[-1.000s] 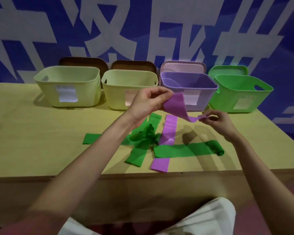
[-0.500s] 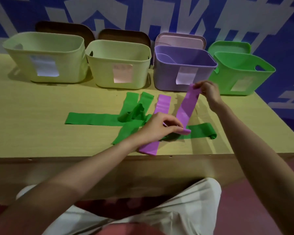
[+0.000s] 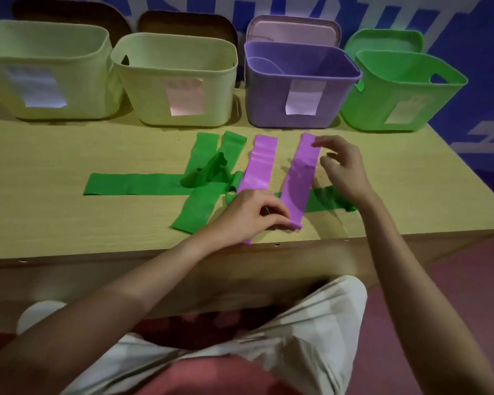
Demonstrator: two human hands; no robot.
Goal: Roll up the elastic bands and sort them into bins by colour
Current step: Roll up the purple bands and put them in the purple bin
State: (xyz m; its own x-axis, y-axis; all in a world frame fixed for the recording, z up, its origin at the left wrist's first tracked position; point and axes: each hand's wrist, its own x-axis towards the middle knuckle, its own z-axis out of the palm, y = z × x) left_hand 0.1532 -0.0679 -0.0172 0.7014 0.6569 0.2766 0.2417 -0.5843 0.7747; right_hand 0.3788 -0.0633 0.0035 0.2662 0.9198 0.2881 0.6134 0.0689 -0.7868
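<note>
Band in hand: the right-hand purple band (image 3: 300,178) lay flat and stretched away from the person, crossing over a green band (image 3: 325,202) near the table's front edge.
Left hand: the left hand (image 3: 254,215) pinched the band's near end, fingers curled on it (seemingly where the roll starts).
Right hand: the right hand (image 3: 342,166) hovered beside the far end with fingers spread and relaxed, gripping nothing.
Doing it well: the roll would likely go best started tight and square at the near end, with the far end kept straight.
Destination: the purple bin (image 3: 297,109) stood just beyond the band's far end, open-topped.
Edges and room: bare table (image 3: 411,178) lay to the right; on the left were a second purple band (image 3: 258,169) and the tangled green bands (image 3: 208,178).
</note>
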